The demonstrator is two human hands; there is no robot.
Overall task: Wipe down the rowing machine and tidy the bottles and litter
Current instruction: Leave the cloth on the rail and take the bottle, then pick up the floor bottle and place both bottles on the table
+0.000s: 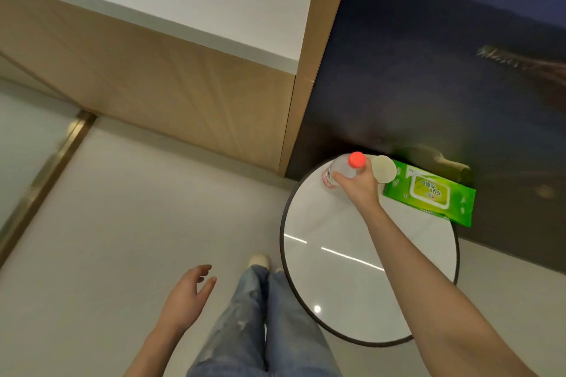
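Observation:
A clear plastic bottle (342,169) with a red cap stands at the far edge of a round white side table (352,285). My right hand (358,185) grips the bottle's upper body from the right. Just right of the bottle is a pale paper cup (384,168), seen from above. A green pack of wet wipes (428,193) lies flat at the table's far right, against the dark wall. My left hand (186,297) hangs over the floor at lower left, fingers loosely spread and holding nothing. The rowing machine is not in view.
My legs in blue jeans (269,321) stand just left of the table. A wooden wall panel (153,95) runs along the left, with a dark wall picture (444,55) behind the table. Pale floor (137,208) spreads to the left, crossed by a brass strip (46,177).

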